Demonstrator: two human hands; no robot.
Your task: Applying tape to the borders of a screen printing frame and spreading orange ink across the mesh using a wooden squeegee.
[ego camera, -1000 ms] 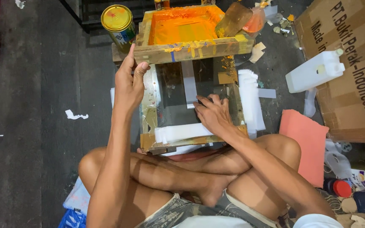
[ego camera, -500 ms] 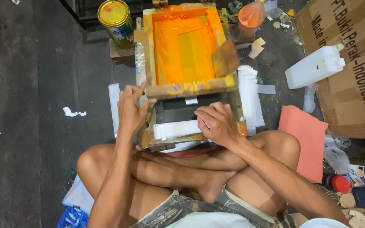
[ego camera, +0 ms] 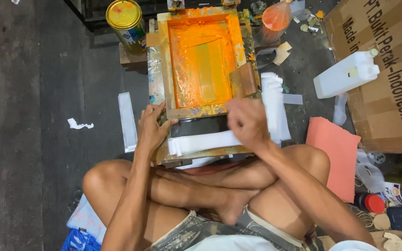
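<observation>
**Screen frame down on the press, both hands at its near edge**

The wooden screen frame [ego camera: 204, 60], its mesh flooded with orange ink, now lies flat on the printing base; a second ago its near edge was tilted up, so the frame has been lowered onto the work. A wooden squeegee [ego camera: 243, 80] leans inside it at the right edge. The left hand [ego camera: 152, 129] rests on the frame's near left corner, fingers curled over the wood and gripping nothing loose. The right hand [ego camera: 247, 122] has shifted to the near right corner, fingers bunched; whether they pinch one of the white strips cannot be told. A stack of white strips [ego camera: 201, 142] lies across the near edge of the base, between the two hands, and a second pile [ego camera: 273, 104] stands just beside the frame's right side. With the screen shut down, the piece under it seems ready for an ink pass. On the floor stand a yellow-lidded tin [ego camera: 125, 18] at the far left, a white jug [ego camera: 347, 74] and a cardboard box [ego camera: 387, 79] to the right.
</observation>
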